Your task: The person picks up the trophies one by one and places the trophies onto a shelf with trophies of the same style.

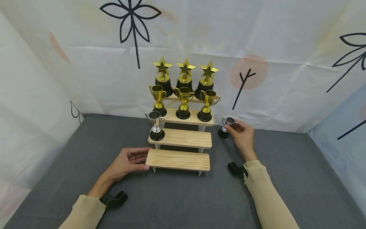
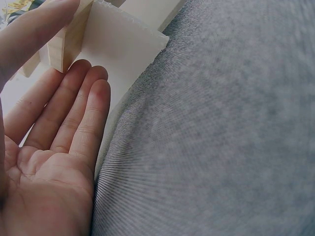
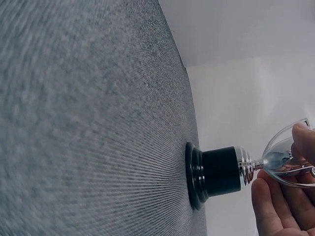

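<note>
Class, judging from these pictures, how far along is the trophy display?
Done: three star trophies and three gold cups fill the top steps; one silver cup stands on the third. In hand: the right hand grips a second silver cup, while the left hand steadies the bare bottom step.

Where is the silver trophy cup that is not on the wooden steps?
In the head view the silver cup stands on the grey table, right of the wooden stepped stand, its bowl pinched by the right hand.
</note>
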Demonstrator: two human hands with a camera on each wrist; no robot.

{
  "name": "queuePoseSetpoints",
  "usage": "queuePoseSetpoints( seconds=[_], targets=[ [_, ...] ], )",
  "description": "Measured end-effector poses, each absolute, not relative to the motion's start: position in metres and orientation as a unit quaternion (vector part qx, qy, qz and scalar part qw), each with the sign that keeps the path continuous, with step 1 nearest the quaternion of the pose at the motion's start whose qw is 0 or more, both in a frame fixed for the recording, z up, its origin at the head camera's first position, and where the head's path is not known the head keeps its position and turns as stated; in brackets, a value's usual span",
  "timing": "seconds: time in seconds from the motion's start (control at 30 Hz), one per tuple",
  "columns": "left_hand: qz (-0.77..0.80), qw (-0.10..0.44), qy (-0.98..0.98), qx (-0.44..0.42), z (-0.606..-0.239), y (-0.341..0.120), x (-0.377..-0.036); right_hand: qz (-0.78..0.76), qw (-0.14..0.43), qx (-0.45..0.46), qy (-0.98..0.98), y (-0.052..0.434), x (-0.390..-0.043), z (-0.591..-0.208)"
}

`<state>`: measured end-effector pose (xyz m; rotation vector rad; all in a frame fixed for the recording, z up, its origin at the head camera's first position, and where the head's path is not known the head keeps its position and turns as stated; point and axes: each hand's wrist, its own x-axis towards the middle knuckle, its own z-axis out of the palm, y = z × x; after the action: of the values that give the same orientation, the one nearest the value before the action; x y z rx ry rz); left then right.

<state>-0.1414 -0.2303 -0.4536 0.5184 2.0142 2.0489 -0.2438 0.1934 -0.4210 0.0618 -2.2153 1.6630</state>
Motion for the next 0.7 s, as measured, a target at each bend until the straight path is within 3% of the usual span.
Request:
queuePoseSetpoints(
  seconds=[0.7],
  targets=[
    [0.691,0.102,0.691,0.186,-0.456,-0.231,-0.141,0.616,0.199,0.004,-0.762,0.192,-0.23,-0.404]
  ],
)
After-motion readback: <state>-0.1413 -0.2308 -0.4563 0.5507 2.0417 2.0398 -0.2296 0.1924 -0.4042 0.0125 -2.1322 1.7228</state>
